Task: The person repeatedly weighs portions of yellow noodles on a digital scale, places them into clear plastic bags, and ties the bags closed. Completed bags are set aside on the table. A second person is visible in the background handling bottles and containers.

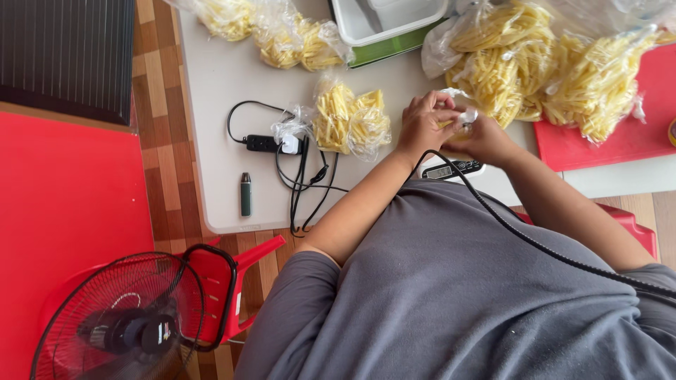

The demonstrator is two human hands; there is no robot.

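- Left hand [421, 127] and right hand [486, 138] are both gripping a small clear bag [461, 118] of yellow strips, above the scale [451, 169]
- Filled bags [348, 119] are lying left of the scale on the tabletop [218, 91]; larger bags [556, 70] are waiting beyond it

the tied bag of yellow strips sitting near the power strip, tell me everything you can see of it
The tied bag is a clear, crinkly plastic bag packed with pale yellow strips that run mostly upright in two bulging clumps. Its neck is gathered into a twist at the top. It lies on the white table, right of the black power strip, with loose plastic trailing toward the plug. Neither hand touches it; the left hand is close by to its right, busy with another small bag.
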